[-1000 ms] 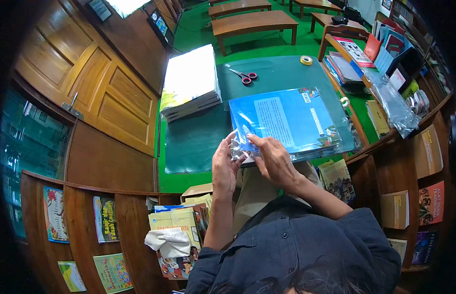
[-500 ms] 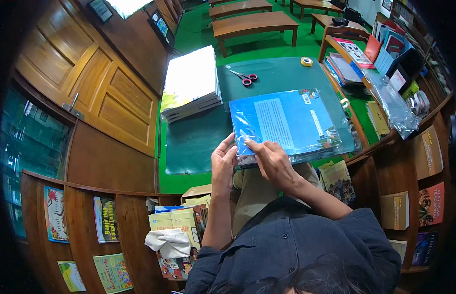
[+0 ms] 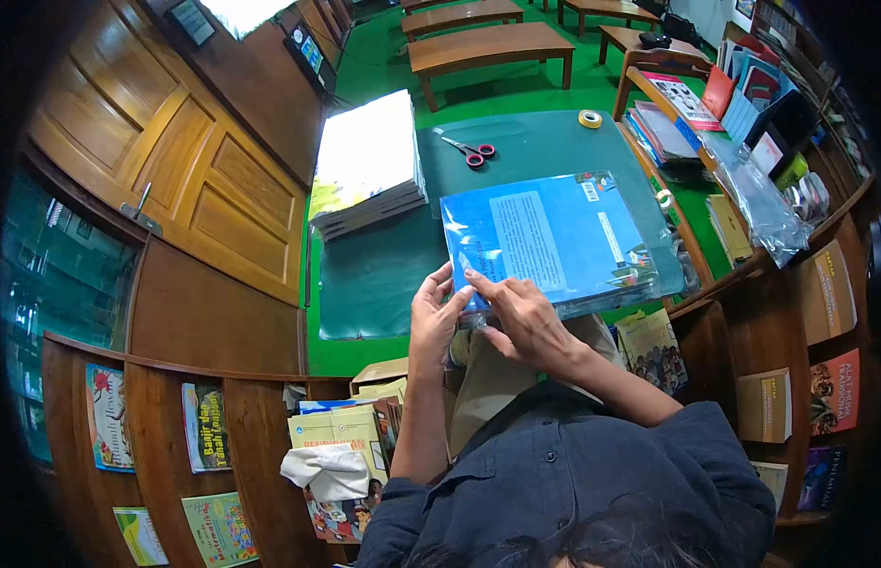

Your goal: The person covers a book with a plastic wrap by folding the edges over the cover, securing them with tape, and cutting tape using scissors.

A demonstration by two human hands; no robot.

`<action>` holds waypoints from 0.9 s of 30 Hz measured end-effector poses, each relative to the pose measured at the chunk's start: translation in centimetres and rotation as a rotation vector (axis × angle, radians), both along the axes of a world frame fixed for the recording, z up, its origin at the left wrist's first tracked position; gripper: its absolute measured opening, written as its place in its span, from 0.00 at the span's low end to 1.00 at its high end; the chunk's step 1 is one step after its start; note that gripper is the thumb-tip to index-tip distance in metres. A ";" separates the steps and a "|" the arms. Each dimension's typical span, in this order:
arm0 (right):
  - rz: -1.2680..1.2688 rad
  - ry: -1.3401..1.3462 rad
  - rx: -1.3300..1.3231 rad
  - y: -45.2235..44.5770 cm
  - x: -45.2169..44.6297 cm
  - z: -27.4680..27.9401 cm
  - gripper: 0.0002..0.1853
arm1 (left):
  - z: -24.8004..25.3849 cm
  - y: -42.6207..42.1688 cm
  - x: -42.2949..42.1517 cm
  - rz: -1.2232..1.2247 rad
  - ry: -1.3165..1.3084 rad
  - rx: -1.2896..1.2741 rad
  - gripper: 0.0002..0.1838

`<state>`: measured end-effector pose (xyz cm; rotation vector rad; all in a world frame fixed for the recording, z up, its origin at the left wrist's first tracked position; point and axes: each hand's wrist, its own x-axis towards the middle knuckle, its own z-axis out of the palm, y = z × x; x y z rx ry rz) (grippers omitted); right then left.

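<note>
Left hand (image 3: pixel 435 310) pinches the near left corner of the blue book (image 3: pixel 578 232), thumb on top, other fingers along the side and partly hidden. Right hand (image 3: pixel 528 322) has its index fingertip on the cover near that same corner, thumb apart from it by the near edge; can't tell if it grips any plastic there. Book lies flat, back cover up, barcode at far right corner, on the near right part of the green tabletop (image 3: pixel 374 303); shiny clear plastic over it, sticking out past the right and near edges. Stack of books (image 3: pixel 370 161) to its left, on the far left part of the tabletop, top one washed out by glare. Scissors (image 3: pixel 470 150) with red-and-black handles lie beyond the book, blades partly apart. Yellow tape roll (image 3: pixel 590 125) near the far right corner. White cloth (image 3: pixel 327 470) on books at lower left; clear plastic packet (image 3: pixel 764 213) on the shelf at right.
</note>
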<state>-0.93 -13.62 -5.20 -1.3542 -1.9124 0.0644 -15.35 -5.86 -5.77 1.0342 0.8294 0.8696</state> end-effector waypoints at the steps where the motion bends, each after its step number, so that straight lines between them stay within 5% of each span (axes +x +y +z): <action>1: 0.014 0.020 -0.010 -0.2 0.0 0.3 0.37 | 0.2 -0.1 0.0 0.000 -0.013 0.002 0.24; 14: 0.044 0.158 -0.096 -0.5 0.3 1.1 0.40 | 1.1 0.1 -0.1 -0.024 -0.006 -0.038 0.21; 24: 0.076 0.033 0.046 4.3 4.2 2.5 0.37 | 0.5 1.3 -0.1 -0.033 0.282 0.065 0.20; 27: -0.044 -0.070 -0.072 7.9 6.4 2.9 0.36 | -0.4 0.7 0.6 0.094 0.548 0.360 0.19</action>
